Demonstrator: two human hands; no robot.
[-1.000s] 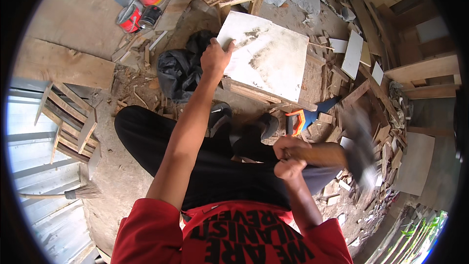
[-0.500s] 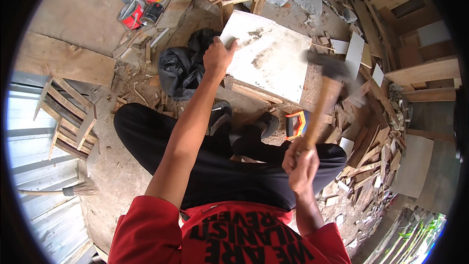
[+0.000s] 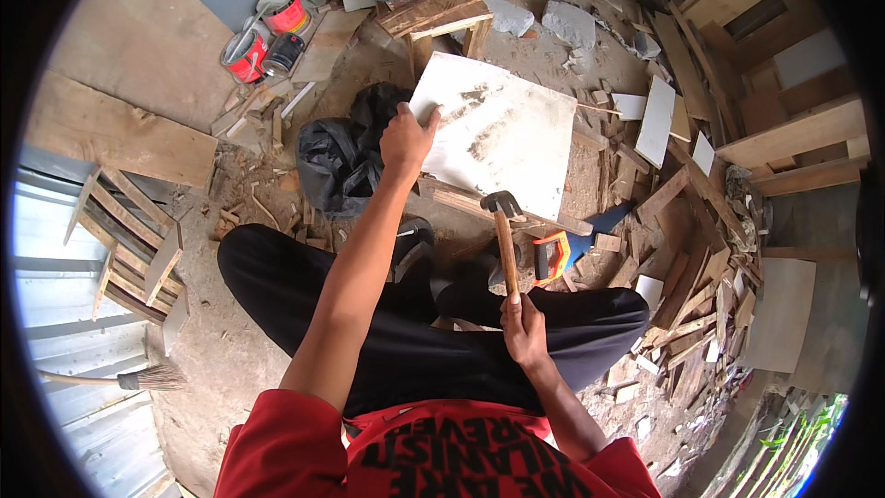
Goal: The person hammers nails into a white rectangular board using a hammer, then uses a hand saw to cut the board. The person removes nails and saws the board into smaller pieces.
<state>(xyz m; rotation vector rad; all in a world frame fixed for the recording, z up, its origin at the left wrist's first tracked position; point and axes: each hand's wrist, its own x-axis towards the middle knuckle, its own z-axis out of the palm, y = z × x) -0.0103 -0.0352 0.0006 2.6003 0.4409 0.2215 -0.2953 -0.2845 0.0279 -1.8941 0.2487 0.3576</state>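
Observation:
A white board (image 3: 525, 124) with dark smudges lies in front of me on a low wooden support (image 3: 461, 198). At its left edge my left hand (image 3: 408, 140) grips it, thumb on top and fingers over the side. My right hand (image 3: 524, 327) is closed round the lower end of a hammer's (image 3: 507, 254) wooden handle. The dark claw head is over the board's near edge; whether it touches cannot be told. Just right of the hammer, a handsaw (image 3: 551, 258) with an orange and black handle and blue blade lies on the ground.
Black plastic bags (image 3: 336, 161) lie left of the board. Behind it stands a wooden stool (image 3: 442, 14). Red paint cans (image 3: 244, 55) are at the far left, a broom (image 3: 147, 378) at the near left. Wood scraps (image 3: 687, 286) litter the right side, beside a wooden rack (image 3: 802, 148).
The hammer has come down and left, from raised and blurred at the right to over the board's near edge. My left hand stays on the board's left edge.

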